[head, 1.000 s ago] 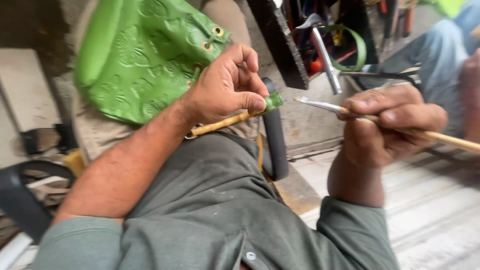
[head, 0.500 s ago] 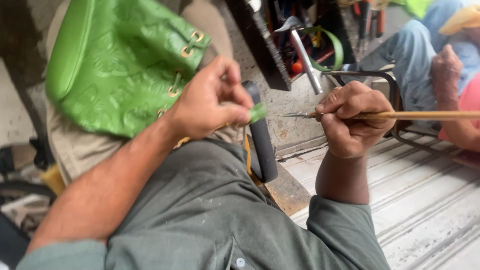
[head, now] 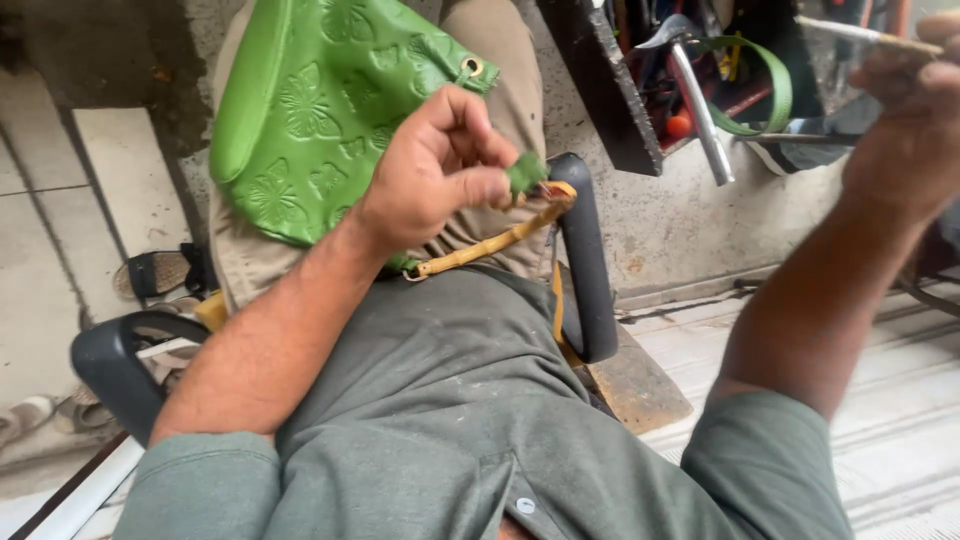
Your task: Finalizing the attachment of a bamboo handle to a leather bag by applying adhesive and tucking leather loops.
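Note:
A green embossed leather handbag (head: 320,120) lies on my lap. My left hand (head: 435,165) pinches a small green strap tab (head: 526,172) of the bag between thumb and fingers; a tan bamboo-like handle (head: 490,245) runs just below it. My right hand (head: 915,100) is raised at the upper right edge, blurred, gripping a thin wooden-handled awl (head: 865,35) whose metal tip points left.
Black chair armrests (head: 585,270) flank my lap. A dark toolbox (head: 700,70) with a hammer (head: 695,95), a green strap and other tools stands ahead on the step. Sandals (head: 150,272) lie on the tiled floor at left.
My right hand has risen with the awl toward the upper right, away from the bag. My left hand keeps pinching the green tab; the view has shifted.

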